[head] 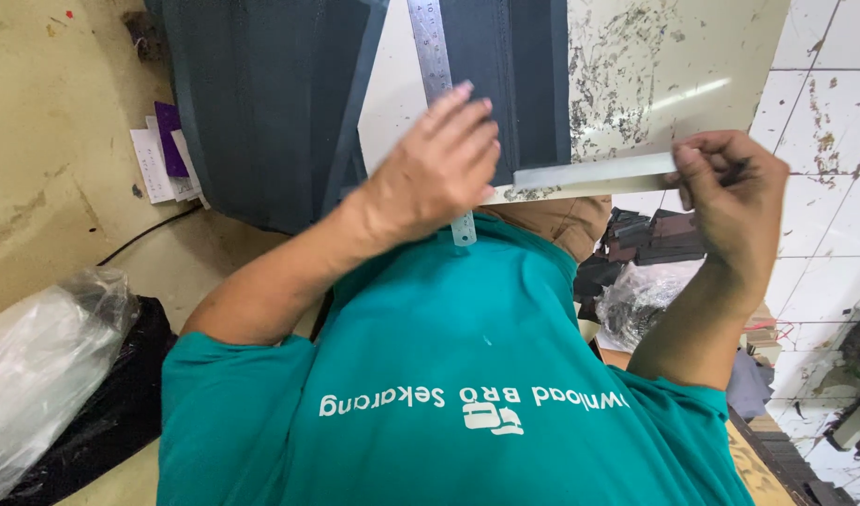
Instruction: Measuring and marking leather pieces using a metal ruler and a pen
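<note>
Left hand (435,169) is pressed flat, fingers spread, on the steel ruler (437,84) lying across the dark sheet (261,103) on the counter (655,66), right hand (730,192) clenched around a small tool, sheet looks partly sliced, I'd guess.

You are in a workshop: a scratched worktable (655,66), steel ruler (432,52), dark sheets (252,103) upper left, scrap offcuts (650,239) at right.

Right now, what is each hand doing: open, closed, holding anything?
Left hand: open, fingers flat, pressing down on the steel ruler over the dark material.
Right hand: closed in a grip on a thin dark tool, at the pale strip.
</note>
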